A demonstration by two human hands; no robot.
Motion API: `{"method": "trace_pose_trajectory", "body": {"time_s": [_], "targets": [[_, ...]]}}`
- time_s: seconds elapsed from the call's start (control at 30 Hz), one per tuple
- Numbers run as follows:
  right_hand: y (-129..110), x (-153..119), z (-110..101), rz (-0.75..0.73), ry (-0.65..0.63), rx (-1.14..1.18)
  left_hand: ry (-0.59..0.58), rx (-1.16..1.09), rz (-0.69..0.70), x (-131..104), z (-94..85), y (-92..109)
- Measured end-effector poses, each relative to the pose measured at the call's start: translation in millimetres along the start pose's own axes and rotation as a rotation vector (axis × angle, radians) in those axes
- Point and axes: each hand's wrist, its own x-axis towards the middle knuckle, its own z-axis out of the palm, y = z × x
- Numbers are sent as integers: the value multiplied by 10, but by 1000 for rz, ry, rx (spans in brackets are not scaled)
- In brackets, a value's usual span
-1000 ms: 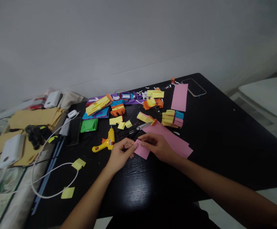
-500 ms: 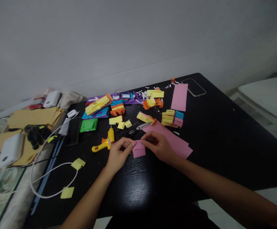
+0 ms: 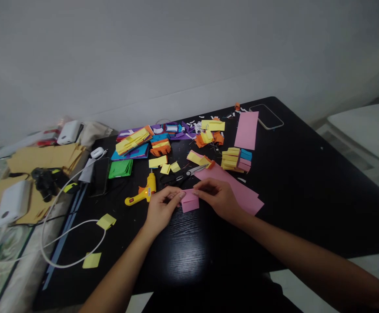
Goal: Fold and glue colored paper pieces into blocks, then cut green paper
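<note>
A small folded pink paper [image 3: 190, 203] is held between both hands over the black table. My left hand [image 3: 163, 206] pinches its left upper corner with thumb and fingers. On the opposite corner, my right hand [image 3: 218, 198] is closed in a pinch too. Just left of my left hand lies a yellow glue gun [image 3: 142, 191]. Scissors [image 3: 191, 172] with dark handles rest beyond the hands. Larger pink sheets [image 3: 238, 189] lie partly behind my right hand and forearm.
Cut yellow, orange and blue paper pieces [image 3: 230, 159], a green stack [image 3: 120, 168] and white scraps cover the far side. A white cable [image 3: 44, 234] loops at left near two yellow notes. A phone [image 3: 99, 177] lies left; a phone-shaped frame [image 3: 267, 116] lies far right.
Both hands keep their pinch on the pink paper, which stays in nearly the same place. The view has shifted slightly.
</note>
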Motion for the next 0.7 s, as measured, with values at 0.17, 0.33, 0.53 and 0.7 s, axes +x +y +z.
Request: {"method": "trace_pose_trajectory", "body": {"time_s": [0.17,0.33,0.53,0.7], "targets": [[-3,-6,6,5,5,15,0,31,28,-6,4,3],[1,-5,6,10,18,9,-11,31,18,-8,15,18],[-1,6,7,33,-6,0,-17,34,29,-14,-2,7],[-28,10,10,47,-104,-4,-21,23,47,-19,-11,12]]}}
